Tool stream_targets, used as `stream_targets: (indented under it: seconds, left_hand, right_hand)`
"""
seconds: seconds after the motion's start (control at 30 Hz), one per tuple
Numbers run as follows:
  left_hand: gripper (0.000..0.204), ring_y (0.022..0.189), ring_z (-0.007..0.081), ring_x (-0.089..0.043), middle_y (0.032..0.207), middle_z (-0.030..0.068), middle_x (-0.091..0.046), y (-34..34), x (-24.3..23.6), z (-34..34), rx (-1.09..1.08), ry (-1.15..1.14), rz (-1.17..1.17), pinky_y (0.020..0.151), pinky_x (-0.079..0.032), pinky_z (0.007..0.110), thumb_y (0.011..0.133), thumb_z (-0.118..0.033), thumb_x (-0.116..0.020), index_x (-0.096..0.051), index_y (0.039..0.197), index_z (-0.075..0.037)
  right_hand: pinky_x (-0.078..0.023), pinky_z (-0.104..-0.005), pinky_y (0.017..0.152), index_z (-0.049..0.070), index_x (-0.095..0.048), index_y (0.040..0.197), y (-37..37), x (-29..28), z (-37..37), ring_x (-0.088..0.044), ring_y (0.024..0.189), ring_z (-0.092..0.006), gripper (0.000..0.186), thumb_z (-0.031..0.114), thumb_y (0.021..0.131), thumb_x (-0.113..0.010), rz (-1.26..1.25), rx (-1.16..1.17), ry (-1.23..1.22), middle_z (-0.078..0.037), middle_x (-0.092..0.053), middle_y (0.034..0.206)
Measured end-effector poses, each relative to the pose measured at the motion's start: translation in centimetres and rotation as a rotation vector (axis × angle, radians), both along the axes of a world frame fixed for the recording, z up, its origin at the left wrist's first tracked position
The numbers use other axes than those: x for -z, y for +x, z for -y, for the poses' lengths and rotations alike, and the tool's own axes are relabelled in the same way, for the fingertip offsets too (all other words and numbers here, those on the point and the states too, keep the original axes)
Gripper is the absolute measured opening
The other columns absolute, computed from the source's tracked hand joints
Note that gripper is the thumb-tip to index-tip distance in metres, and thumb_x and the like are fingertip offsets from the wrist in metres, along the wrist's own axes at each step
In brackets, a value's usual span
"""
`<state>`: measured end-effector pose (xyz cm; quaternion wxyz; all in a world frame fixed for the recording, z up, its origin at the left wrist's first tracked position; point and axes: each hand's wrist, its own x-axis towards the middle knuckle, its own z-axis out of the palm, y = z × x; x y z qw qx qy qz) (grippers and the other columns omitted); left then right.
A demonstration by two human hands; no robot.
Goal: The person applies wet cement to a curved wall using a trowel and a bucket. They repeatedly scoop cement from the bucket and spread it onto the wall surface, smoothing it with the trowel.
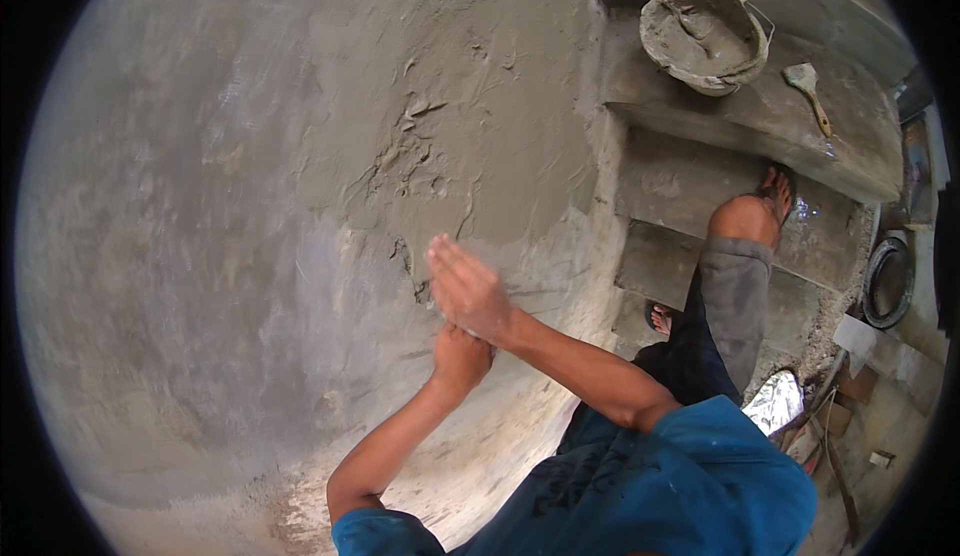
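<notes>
My right hand [462, 284], slightly blurred, lies across my left hand [458, 358] in front of the wall, its fingers stretched out and held together. The left hand is bent at the wrist beneath it, with its fingers mostly hidden; I cannot see whether it holds anything. Behind and above my hands is a rough patch of wet grey plaster [470, 136] on the smoother, mottled grey wall [200, 206]. I cannot tell whether either hand touches the plaster.
A bucket of grey mix [705, 41] and a wooden-handled brush [812, 91] sit on an upper step [650, 76]. My feet are on the lower concrete steps [660, 251]. A black ring-shaped object [870, 281], boards [890, 351] and scattered debris lie along the right.
</notes>
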<state>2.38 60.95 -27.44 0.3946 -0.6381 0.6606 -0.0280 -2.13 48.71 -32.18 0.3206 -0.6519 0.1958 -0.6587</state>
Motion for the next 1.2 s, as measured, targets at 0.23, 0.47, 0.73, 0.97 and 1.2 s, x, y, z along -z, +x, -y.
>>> stream_targets:
  seconds: [0.23, 0.47, 0.73, 0.97, 1.2]
  left_hand:
    - [0.064, 0.145, 0.0307, -0.052, 0.157, 0.0161, -0.055, 1.0, 2.9, 0.4, 0.187, -0.216, 0.046, 0.126, -0.033, 0.046, 0.101, -0.03, -0.057, -0.048, 0.156, 0.001]
    - [0.07, 0.159, 0.0312, -0.032, 0.169, 0.0203, -0.037, 3.2, 5.4, 0.8, 0.31, -0.244, 0.025, 0.132, -0.024, 0.046, 0.102, -0.032, -0.06, -0.042, 0.158, 0.006]
    - [0.087, 0.161, 0.037, -0.028, 0.171, 0.0237, -0.034, -1.2, 7.2, 2.7, -0.147, -0.106, -0.294, 0.132, -0.02, 0.052, 0.097, -0.04, -0.069, -0.036, 0.16, 0.011]
    - [0.089, 0.16, 0.0429, -0.028, 0.172, 0.0272, -0.031, -2.9, 13.2, 4.7, -0.385, -0.261, -0.359, 0.129, -0.017, 0.062, 0.097, -0.042, -0.068, -0.035, 0.161, 0.009]
    - [0.088, 0.159, 0.0499, -0.025, 0.173, 0.0284, -0.026, -3.3, 15.7, 3.8, -0.528, -0.185, -0.214, 0.125, -0.012, 0.072, 0.103, -0.053, -0.055, -0.032, 0.164, 0.006]
  right_hand:
    - [-0.064, -0.0423, 0.091, -0.004, -0.07, 0.125, -4.6, 2.2, -2.2, -0.071, 0.122, -0.0366, 0.045, 0.01, 0.083, -0.073, 0.022, -0.039, 0.003, -0.023, -0.071, 0.13]
    - [-0.061, -0.0465, 0.094, 0.006, -0.075, 0.122, -5.6, 0.8, -3.2, -0.074, 0.109, -0.0328, 0.039, 0.017, 0.085, -0.072, 0.02, 0.039, -0.067, -0.013, -0.075, 0.122]
    - [-0.048, -0.0348, 0.061, -0.001, -0.076, 0.092, -11.6, 16.3, 10.9, -0.057, 0.066, -0.0149, 0.028, 0.026, 0.097, -0.076, -0.128, 0.19, 1.011, -0.015, -0.07, 0.072]
    - [-0.055, -0.0489, 0.082, -0.007, -0.076, 0.106, -25.0, 42.2, 20.9, -0.072, 0.087, -0.0496, 0.035, 0.025, 0.092, -0.07, -0.535, 0.635, 1.245, -0.034, -0.071, 0.092]
    - [-0.055, -0.0514, 0.083, -0.005, -0.076, 0.101, -25.3, 50.9, 25.6, -0.069, 0.093, -0.0538, 0.033, 0.024, 0.09, -0.068, -0.673, 0.522, 1.075, -0.034, -0.07, 0.093]
